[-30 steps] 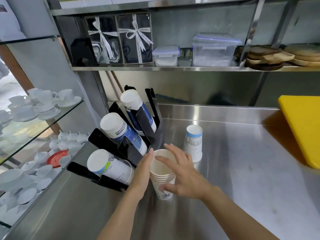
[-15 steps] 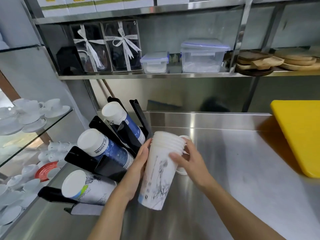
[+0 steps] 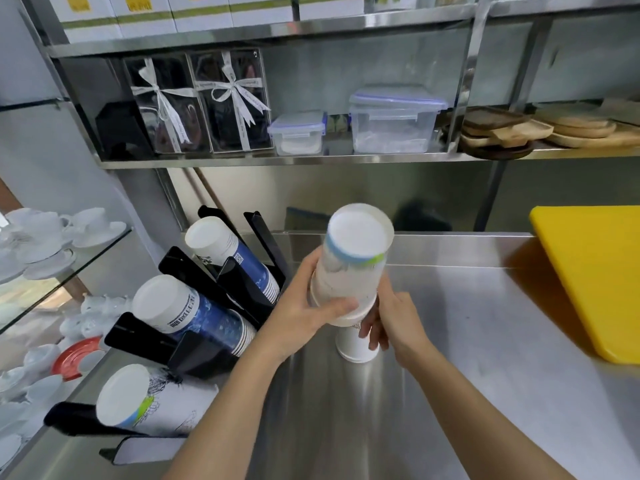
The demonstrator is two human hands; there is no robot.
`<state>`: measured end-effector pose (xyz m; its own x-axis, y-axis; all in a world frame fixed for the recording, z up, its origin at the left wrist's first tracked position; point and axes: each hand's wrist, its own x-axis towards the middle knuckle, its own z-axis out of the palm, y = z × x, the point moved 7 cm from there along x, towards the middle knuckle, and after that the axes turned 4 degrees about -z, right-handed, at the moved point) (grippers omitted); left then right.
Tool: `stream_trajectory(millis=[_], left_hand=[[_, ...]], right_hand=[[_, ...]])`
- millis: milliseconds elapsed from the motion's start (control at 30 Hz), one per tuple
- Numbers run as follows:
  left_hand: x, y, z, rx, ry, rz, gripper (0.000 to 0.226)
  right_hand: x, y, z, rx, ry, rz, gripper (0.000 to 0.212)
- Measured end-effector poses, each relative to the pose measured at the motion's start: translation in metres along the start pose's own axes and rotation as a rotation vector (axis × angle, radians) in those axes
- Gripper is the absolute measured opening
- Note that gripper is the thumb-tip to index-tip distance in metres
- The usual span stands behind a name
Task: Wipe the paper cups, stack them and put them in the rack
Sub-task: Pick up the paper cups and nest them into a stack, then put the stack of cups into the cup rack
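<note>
My left hand (image 3: 304, 315) grips a stack of white paper cups (image 3: 349, 268), turned upside down so its base faces me, blurred by motion. The stack's rims sit just over a single upside-down paper cup (image 3: 355, 346) standing on the steel counter (image 3: 467, 341). My right hand (image 3: 391, 320) wraps around that single cup from the right. The black cup rack (image 3: 194, 344) stands to the left, with three lying rows of stacked cups (image 3: 169, 306) in its slots.
A yellow cutting board (image 3: 595, 282) lies at the right of the counter. A glass shelf with white teacups (image 3: 52, 233) is at the far left. The steel shelf above holds plastic containers (image 3: 393, 121), gift boxes and wooden plates (image 3: 554, 129).
The cup stack was lifted off the counter, tipped and flipped upside down. It now sits over the single cup, which my right hand has taken hold of.
</note>
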<state>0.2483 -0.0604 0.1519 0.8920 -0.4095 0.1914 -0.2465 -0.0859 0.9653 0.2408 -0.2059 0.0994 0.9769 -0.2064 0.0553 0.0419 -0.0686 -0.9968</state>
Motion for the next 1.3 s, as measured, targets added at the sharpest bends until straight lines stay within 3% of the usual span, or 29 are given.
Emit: stream_trajectory(millis=[167, 300, 433, 567, 733, 967, 1033, 1167, 1300], left_hand=[[0.028, -0.002, 0.006, -0.107, 0.127, 0.025, 0.062], [0.047, -0.007, 0.013, -0.116, 0.137, 0.023, 0.06], [0.062, -0.017, 0.019, -0.12, 0.099, -0.009, 0.055], [0.07, -0.038, 0.023, -0.126, 0.135, -0.022, 0.056], [0.069, -0.11, 0.03, -0.099, 0.163, -0.219, 0.064], [0.039, -0.203, 0.045, -0.097, 0.01, -0.396, 0.071], [0.037, -0.21, 0.036, -0.157, 0.061, -0.481, 0.064], [0.035, -0.205, 0.018, -0.231, 0.34, -0.742, 0.014], [0.033, -0.206, 0.037, -0.253, 0.229, -0.843, 0.047]], right_hand=[[0.016, 0.001, -0.009, -0.015, 0.1, -0.007, 0.07], [0.036, -0.001, -0.02, -0.068, 0.189, -0.052, 0.06], [0.052, 0.007, -0.024, -0.065, 0.179, -0.073, 0.048], [0.061, 0.024, -0.026, -0.102, 0.149, -0.058, 0.052], [0.062, 0.071, -0.028, -0.269, 0.082, 0.022, 0.06], [0.054, 0.153, -0.031, -0.498, -0.048, 0.268, 0.041], [0.055, 0.153, -0.032, -0.471, -0.022, 0.313, 0.038], [0.056, 0.145, -0.023, -0.336, 0.023, 0.367, 0.045], [0.047, 0.144, -0.003, -0.093, 0.038, 0.385, 0.047]])
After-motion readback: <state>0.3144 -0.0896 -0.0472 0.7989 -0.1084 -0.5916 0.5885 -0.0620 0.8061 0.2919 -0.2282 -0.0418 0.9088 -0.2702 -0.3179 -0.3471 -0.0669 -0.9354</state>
